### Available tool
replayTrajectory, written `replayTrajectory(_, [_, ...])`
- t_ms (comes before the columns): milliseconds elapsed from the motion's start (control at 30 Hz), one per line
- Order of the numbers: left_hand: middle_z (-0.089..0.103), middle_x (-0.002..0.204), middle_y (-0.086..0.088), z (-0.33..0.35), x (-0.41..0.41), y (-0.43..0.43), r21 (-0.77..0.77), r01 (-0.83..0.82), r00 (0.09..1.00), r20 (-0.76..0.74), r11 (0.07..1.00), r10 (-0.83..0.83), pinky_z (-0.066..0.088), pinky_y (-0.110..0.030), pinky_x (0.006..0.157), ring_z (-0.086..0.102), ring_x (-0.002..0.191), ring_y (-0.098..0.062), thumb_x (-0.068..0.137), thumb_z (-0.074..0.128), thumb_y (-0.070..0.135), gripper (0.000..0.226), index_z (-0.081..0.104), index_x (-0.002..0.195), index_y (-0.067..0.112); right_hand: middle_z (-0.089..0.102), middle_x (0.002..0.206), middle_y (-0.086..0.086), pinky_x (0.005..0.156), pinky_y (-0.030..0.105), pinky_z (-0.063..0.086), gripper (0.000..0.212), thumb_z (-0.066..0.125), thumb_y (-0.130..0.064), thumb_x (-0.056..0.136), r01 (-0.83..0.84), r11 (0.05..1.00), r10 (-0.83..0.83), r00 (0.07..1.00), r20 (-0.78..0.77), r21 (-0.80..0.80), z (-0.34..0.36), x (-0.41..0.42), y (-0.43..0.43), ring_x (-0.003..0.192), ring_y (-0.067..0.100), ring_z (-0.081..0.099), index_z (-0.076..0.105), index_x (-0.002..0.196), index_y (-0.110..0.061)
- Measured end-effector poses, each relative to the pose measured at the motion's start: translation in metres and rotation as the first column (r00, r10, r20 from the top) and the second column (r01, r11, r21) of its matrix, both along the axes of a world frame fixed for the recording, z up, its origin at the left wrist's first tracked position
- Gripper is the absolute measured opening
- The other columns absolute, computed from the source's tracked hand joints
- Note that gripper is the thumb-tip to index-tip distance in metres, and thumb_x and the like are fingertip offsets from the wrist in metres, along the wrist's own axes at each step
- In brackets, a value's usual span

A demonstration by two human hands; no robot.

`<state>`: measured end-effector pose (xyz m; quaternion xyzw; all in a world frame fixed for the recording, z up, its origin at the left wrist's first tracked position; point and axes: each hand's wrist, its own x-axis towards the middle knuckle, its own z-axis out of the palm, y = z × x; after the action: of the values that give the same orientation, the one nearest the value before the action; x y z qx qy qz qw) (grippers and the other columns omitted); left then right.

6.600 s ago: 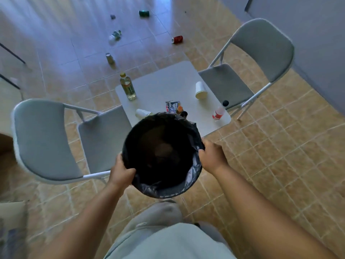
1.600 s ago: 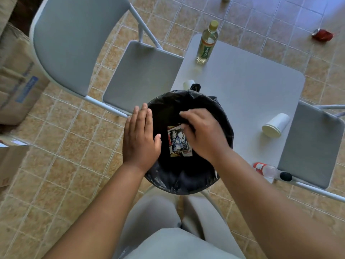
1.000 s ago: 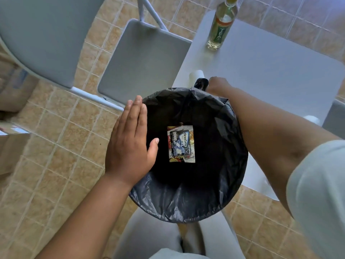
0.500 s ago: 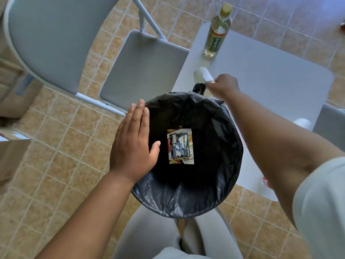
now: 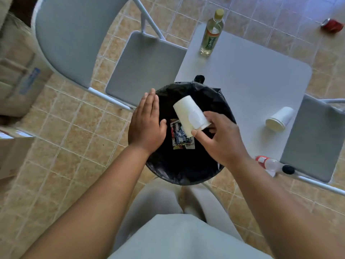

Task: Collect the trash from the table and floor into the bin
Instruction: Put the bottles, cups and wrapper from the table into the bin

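The right hand (image 5: pixel 220 139) holds a white paper cup (image 5: pixel 191 114) over the open mouth of the bin (image 5: pixel 186 171). The thumb and the fingertips close around the rim end of the cup, and the cup lies tilted with its bottom pointing up and to the left. The left hand (image 5: pixel 147 126) is flat and open, fingers together, and rests on the left edge of the bin, holding nothing. The bin is lined with a black bag (image 5: pixel 211 94), and a knot of the bag sticks up at its far edge. At the bottom of the bin lies a flat snack wrapper (image 5: pixel 182 137), partly hidden behind the cup.

The bin stands on the floor against the near left corner of the grey worktop (image 5: pixel 252 75). On the worktop, a tea bottle (image 5: pixel 211 34) with a yellow cap stands upright near the far left corner. A second paper cup (image 5: pixel 279 119) lies on its side near the right edge. A small clear bottle (image 5: pixel 271 163) with a red label and a black cap lies at the near right corner. One grey folding chair (image 5: pixel 145 66) stands left of the worktop and another chair (image 5: pixel 317 139) stands right of it. A red can (image 5: pixel 332 25) lies on the tiled floor far at the top right. Cardboard boxes (image 5: pixel 16 77) stand at the left.
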<state>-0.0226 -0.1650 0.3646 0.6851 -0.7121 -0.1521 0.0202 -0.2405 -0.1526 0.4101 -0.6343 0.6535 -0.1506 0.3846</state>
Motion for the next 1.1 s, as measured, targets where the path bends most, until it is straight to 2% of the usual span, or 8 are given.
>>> replayTrajectory(200, [0.017,0.161,-0.012,0.001,0.0,0.001,0.001,0.024,0.999,0.043,1.0,-0.024,0.017,-0.038,0.118,0.018,0.147,-0.029,0.084,0.058,0.024,0.075,0.027,0.149,0.002,0.042,0.146,0.002,0.102,0.032,0.041,0.07,0.059,-0.053,0.089,-0.215,0.965,0.245,0.945,-0.217,0.153,-0.027,0.011,0.006,0.131,0.022,0.043,0.036,0.146,-0.019])
replayTrajectory(400, [0.017,0.161,-0.011,-0.001,-0.004,0.0,-0.014,0.008,0.998,0.059,1.0,-0.007,0.021,-0.039,0.117,0.018,0.147,-0.029,0.085,0.06,0.03,0.074,0.031,0.148,0.003,0.066,0.116,0.007,0.091,0.022,0.05,0.035,0.067,-0.025,0.089,-0.027,0.906,0.013,0.999,-0.036,-0.422,0.002,0.017,-0.066,0.1,0.018,0.064,0.066,0.12,-0.008])
replayTrajectory(500, [0.017,0.161,-0.01,-0.001,-0.006,0.0,-0.011,0.012,0.996,0.086,1.0,-0.011,0.024,-0.039,0.115,0.019,0.147,-0.028,0.085,0.06,0.034,0.077,0.029,0.149,0.003,0.067,0.112,0.012,0.084,0.03,0.052,0.035,0.062,-0.027,0.089,0.006,0.853,-0.061,0.994,-0.088,-0.521,0.008,0.014,-0.137,0.092,0.025,0.065,0.067,0.117,-0.007])
replayTrajectory(667, [0.018,0.161,-0.011,-0.003,-0.01,-0.013,-0.023,0.061,0.994,0.094,0.998,-0.059,0.03,-0.041,0.112,0.022,0.146,-0.029,0.085,0.061,0.035,0.079,0.029,0.149,0.004,0.056,0.127,0.016,0.093,0.037,0.045,0.042,0.053,-0.027,0.092,-0.085,0.919,-0.065,0.931,-0.36,-0.385,-0.008,0.012,-0.259,0.114,0.036,0.055,0.055,0.128,-0.005])
replayTrajectory(900, [0.019,0.16,-0.012,-0.007,-0.019,-0.028,-0.058,0.119,0.987,0.115,0.991,-0.111,0.029,-0.042,0.113,0.021,0.147,-0.029,0.084,0.06,0.035,0.079,0.029,0.149,0.003,0.019,0.159,0.016,0.099,0.051,0.041,0.062,0.059,-0.014,0.09,-0.255,0.967,0.162,0.665,-0.729,-0.018,-0.042,0.007,-0.33,0.136,0.041,0.034,0.031,0.145,-0.007])
replayTrajectory(1000, [0.019,0.161,-0.011,-0.008,-0.023,-0.03,-0.076,0.119,0.988,0.111,0.99,-0.11,0.029,-0.042,0.114,0.021,0.147,-0.029,0.084,0.06,0.035,0.079,0.03,0.149,0.003,0.039,0.143,0.026,0.096,0.031,0.043,0.049,0.055,-0.012,0.095,-0.39,0.916,0.315,0.549,-0.774,0.096,-0.059,0.002,-0.343,0.131,0.038,0.039,0.04,0.139,0.007])
replayTrajectory(1067, [0.018,0.161,-0.011,-0.008,-0.025,-0.03,-0.075,0.118,0.988,0.107,0.99,-0.11,0.029,-0.042,0.114,0.021,0.147,-0.029,0.084,0.06,0.035,0.079,0.029,0.149,0.003,0.036,0.146,0.026,0.078,0.005,0.041,0.045,0.039,-0.011,0.102,-0.375,0.927,0.275,0.624,-0.731,0.029,-0.068,-0.001,-0.344,0.135,0.037,0.035,0.034,0.142,0.009])
replayTrajectory(1100, [0.018,0.161,-0.011,-0.009,-0.025,-0.03,-0.076,0.118,0.988,0.108,0.99,-0.109,0.029,-0.042,0.114,0.021,0.147,-0.029,0.084,0.06,0.035,0.079,0.029,0.149,0.003,0.034,0.148,0.026,0.08,0.006,0.042,0.045,0.035,-0.011,0.102,-0.336,0.942,0.227,0.674,-0.703,-0.018,-0.076,-0.004,-0.344,0.135,0.039,0.036,0.032,0.144,0.007])
